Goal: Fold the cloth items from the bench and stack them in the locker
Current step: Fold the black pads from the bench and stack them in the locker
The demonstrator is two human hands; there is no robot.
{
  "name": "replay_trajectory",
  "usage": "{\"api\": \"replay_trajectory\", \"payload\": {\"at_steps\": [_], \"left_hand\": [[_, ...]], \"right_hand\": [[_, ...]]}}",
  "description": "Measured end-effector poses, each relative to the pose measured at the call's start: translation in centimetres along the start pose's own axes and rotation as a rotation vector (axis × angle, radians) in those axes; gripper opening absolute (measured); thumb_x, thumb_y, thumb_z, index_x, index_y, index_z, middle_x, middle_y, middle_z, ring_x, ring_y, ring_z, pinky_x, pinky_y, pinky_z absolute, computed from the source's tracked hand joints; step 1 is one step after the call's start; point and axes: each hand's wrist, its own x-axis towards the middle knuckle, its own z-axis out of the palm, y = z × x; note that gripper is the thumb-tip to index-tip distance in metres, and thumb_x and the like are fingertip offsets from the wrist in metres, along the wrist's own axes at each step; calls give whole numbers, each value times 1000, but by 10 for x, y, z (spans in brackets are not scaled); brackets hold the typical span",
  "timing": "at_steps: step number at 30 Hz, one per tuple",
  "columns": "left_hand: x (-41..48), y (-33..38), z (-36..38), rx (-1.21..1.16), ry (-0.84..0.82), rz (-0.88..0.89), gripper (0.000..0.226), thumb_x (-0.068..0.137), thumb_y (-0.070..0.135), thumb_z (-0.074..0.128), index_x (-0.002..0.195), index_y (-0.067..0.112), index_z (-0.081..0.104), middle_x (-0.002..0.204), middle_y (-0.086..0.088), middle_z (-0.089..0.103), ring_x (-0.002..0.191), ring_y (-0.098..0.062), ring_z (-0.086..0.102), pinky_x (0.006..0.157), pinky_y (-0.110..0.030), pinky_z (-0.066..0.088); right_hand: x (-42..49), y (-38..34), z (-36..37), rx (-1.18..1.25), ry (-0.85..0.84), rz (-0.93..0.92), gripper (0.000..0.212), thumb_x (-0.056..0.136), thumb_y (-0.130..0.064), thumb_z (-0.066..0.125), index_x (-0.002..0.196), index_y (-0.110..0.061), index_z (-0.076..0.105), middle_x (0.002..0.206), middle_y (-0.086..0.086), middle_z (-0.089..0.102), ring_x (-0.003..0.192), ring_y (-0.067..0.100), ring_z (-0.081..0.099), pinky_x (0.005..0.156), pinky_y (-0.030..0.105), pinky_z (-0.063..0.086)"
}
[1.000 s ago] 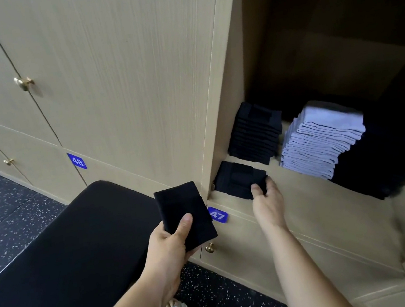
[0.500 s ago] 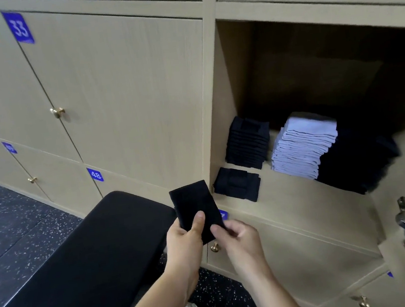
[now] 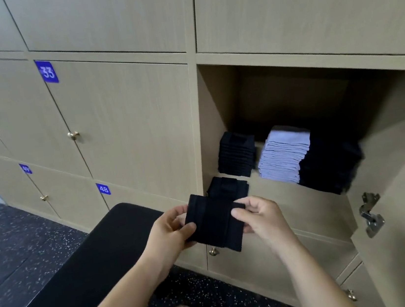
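A second ago the right hand (image 3: 259, 218) lay on the low black pile (image 3: 227, 187) at the front of the open locker (image 3: 213, 115), while the left hand (image 3: 170, 232) alone held up the black cloth (image 3: 213, 226). The right hand has since come off the pile and back to the cloth, so both hands now grip it in the air. The left pinches its 9 o'clock edge with the thumb on the near face. The right's curled fingers close on the edge at about 2 o'clock. This suggests the last piece is stowed and this one is being refolded or squared up before stacking. The cloth hangs in front of the locker's lower lip, off the black counter (image 3: 81, 259), which lies at its 8 o'clock. The low pile is just beyond it at 12 o'clock, and the taller black stack (image 3: 236, 157) and lilac stack (image 3: 285, 154) are deeper in at 1 o'clock. The cloth looks nearly square now. Its slightly longer axis appears to run from 11 to 5 o'clock, its broad face toward the camera, with a raised fold along that line.
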Motion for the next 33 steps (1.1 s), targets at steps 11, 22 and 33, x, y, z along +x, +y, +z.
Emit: {"api": "replay_trajectory", "payload": {"at_steps": [11, 22, 33], "left_hand": [[16, -22, 54, 84, 221, 88, 41, 92, 0, 61, 129, 17, 58, 99, -4, 72, 88, -14, 71, 75, -26, 59], [77, -45, 46, 616, 185, 145, 47, 98, 27, 57, 143, 25, 45, 137, 9, 55, 128, -7, 48, 98, -16, 35], [125, -82, 33, 813, 154, 176, 51, 99, 35, 52, 147, 28, 37, 146, 15, 44, 138, -4, 34, 105, -13, 25]], "right_hand": [[-13, 40, -4, 85, 343, -111, 19, 88, -3, 63, 78, -18, 69, 76, -1, 72, 74, 14, 64, 70, 21, 49], [86, 64, -21, 115, 497, -46, 8, 89, -2, 62, 96, -1, 67, 82, -1, 66, 73, 5, 59, 65, 8, 44], [173, 83, -2, 207, 457, 125, 10, 91, -1, 60, 92, -7, 68, 85, 8, 69, 71, 18, 63, 55, 25, 56]]}}
